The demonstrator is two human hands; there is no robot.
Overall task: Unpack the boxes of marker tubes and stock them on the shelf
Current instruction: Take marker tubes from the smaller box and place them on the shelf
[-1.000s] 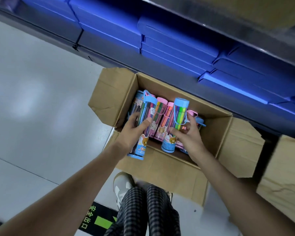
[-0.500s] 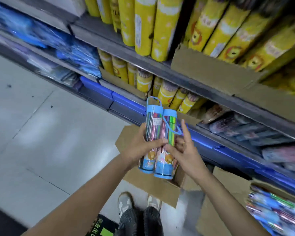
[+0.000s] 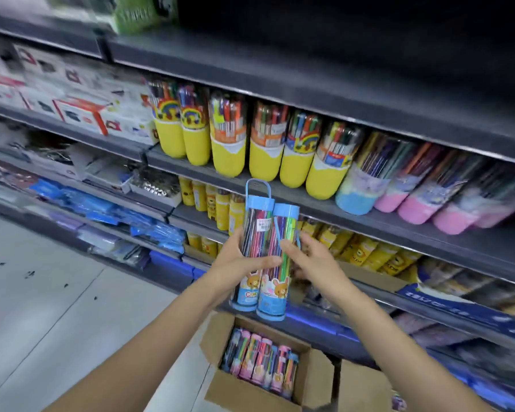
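Head view, both hands gripping 2 marker tubes [image 3: 263,257], left hand [image 3: 235,263], right hand [image 3: 312,260]

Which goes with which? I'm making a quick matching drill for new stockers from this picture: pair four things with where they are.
Things:
1. two blue-capped marker tubes
2. cardboard box
3. yellow-based marker tubs
4. pink-based tubs

Places:
A. on the floor below the hands, open, tubes lying inside
B. same shelf as the yellow ones, further right
C. held upright between the left hand and right hand
D. standing in a row on the shelf just above the held tubes

Pairs: 1-C, 2-A, 3-D, 4-B
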